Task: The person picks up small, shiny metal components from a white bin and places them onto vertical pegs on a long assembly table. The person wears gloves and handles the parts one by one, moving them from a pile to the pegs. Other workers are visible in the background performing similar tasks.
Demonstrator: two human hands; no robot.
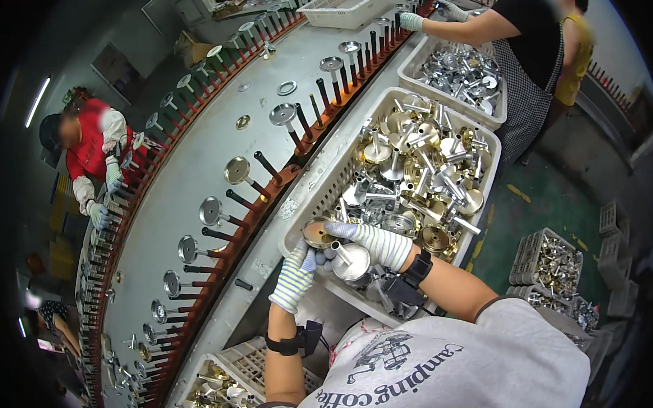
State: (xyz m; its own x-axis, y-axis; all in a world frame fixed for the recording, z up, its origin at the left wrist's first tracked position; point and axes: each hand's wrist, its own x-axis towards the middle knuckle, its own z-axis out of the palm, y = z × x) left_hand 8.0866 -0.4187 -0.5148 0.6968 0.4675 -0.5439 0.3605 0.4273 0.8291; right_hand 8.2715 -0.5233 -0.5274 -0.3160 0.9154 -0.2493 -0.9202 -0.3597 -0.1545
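Observation:
My left hand [293, 281], in a striped knit glove, has its fingers closed at the rim of a round, pale gold metal cup part [316, 237]. My right hand [377, 245], gloved alike, lays its thumb across the face of the same part. Just below the right hand's fingers is a silver disc with a short tube [351, 263]; whether those fingers also grip it I cannot tell. Both hands are over the near left corner of a white plastic basket [314, 213] heaped with silver and gold disc-and-stem metal parts [412, 176].
Along my left curves a grey conveyor table [195, 147] edged with upright dark pegs, several bearing metal discs. Another basket of parts [466, 77] stands farther off beside a person in an apron. A person in red works across the conveyor. Stacked crates [548, 261] stand on the floor at right.

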